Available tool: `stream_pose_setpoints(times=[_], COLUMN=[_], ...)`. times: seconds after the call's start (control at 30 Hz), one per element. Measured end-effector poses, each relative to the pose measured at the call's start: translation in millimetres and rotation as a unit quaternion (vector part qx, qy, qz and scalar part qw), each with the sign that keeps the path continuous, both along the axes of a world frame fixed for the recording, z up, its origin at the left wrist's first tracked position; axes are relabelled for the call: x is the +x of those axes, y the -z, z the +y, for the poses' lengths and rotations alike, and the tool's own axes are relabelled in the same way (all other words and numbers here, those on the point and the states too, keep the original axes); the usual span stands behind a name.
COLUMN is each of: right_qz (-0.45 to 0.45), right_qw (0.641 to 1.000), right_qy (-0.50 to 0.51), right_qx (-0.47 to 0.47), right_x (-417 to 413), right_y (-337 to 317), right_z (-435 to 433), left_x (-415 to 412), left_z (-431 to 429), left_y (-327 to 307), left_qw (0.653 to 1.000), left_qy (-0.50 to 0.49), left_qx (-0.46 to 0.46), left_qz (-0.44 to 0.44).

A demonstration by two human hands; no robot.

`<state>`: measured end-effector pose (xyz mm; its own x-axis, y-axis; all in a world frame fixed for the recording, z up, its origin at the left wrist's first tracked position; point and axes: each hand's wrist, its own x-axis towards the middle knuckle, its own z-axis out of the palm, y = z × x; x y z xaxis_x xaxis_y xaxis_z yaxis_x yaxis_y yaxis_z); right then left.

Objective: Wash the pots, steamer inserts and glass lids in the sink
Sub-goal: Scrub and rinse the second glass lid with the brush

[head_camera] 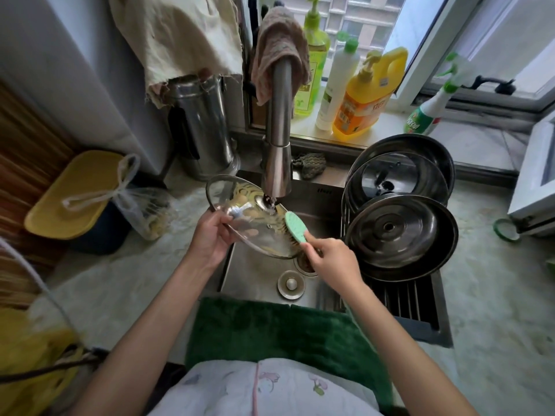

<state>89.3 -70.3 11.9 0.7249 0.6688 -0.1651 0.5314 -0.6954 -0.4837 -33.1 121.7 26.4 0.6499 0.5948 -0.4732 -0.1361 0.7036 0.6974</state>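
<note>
My left hand (210, 238) grips the left rim of a round glass lid (249, 220), tilted over the steel sink (255, 271) just under the faucet spout (277, 163). My right hand (333, 259) holds a green-backed scrubbing brush (295, 228) whose bristles press against the lid's right side. On the drying rack (402, 304) over the sink's right half stand stacked steel pots and lids: a dark steel lid (399, 235) in front, a glass lid (399, 178) behind it, and a large pot (420, 148) at the back.
Detergent bottles (366, 94) and a spray bottle (429, 109) line the windowsill. A steel kettle (201, 127) stands back left, a yellow-lidded bin (75, 193) with a plastic bag on the left counter. A green towel (270, 331) hangs over the sink's front edge. A drain plug (290, 284) sits in the basin.
</note>
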Motion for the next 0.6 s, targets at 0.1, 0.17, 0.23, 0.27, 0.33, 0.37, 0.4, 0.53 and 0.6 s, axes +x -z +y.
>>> stream_pose_setpoints(times=[0.1, 0.17, 0.23, 0.27, 0.33, 0.37, 0.4, 0.53, 0.6], right_qz=[0.049, 0.063, 0.039, 0.032, 0.038, 0.040, 0.041, 0.110, 0.135], right_qw=[0.995, 0.991, 0.992, 0.993, 0.998, 0.999, 0.999, 0.986, 0.977], right_qy=[-0.006, -0.038, -0.040, -0.029, -0.003, 0.015, 0.032, 0.039, -0.005], right_qx=[0.083, 0.116, 0.117, 0.108, 0.051, 0.012, -0.014, 0.118, 0.163], right_x=[-21, -42, -44, -38, -19, -9, -1, -14, -26], right_y=[-15, -21, -16, -9, 8, 16, 22, 23, 19], right_z=[32, 37, 18, 4, -17, -22, -22, 4, 9], left_x=[9, 11, 7, 5, -1, -2, -2, -8, -16], left_z=[-4, -6, -4, -2, 2, 2, 2, 7, 12], left_y=[1, 1, 2, 2, 1, -2, -4, -6, -5], left_qw=[0.999, 0.997, 0.998, 0.999, 1.000, 1.000, 1.000, 1.000, 1.000], left_qy=[0.007, 0.016, 0.006, 0.000, -0.011, -0.013, -0.015, -0.016, -0.010], left_qx=[0.036, 0.058, 0.052, 0.038, 0.009, 0.004, 0.003, 0.002, -0.001], left_qz=[0.032, 0.043, 0.043, 0.034, 0.005, -0.004, -0.009, -0.020, -0.026])
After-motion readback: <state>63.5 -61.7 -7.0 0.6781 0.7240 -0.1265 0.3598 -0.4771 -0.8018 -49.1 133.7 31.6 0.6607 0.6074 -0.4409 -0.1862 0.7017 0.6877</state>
